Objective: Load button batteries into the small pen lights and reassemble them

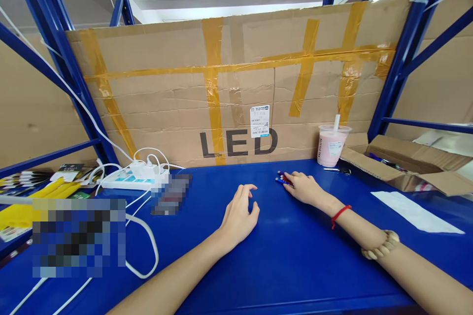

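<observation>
My left hand (240,214) rests on the blue tabletop (288,256) with its fingers curled loosely apart, holding nothing. My right hand (305,188) lies further back, its fingers laid over a small bunch of blue and red pens (283,178) on the table. A red string and a bead bracelet (380,246) sit on my right wrist and forearm.
A taped cardboard sheet marked LED (236,88) stands at the back. A pink drink cup with a straw (332,145), a black pen (338,170), an open cardboard box (406,165) and white paper (416,211) lie right. A power strip (135,177), white cables, yellow items lie left.
</observation>
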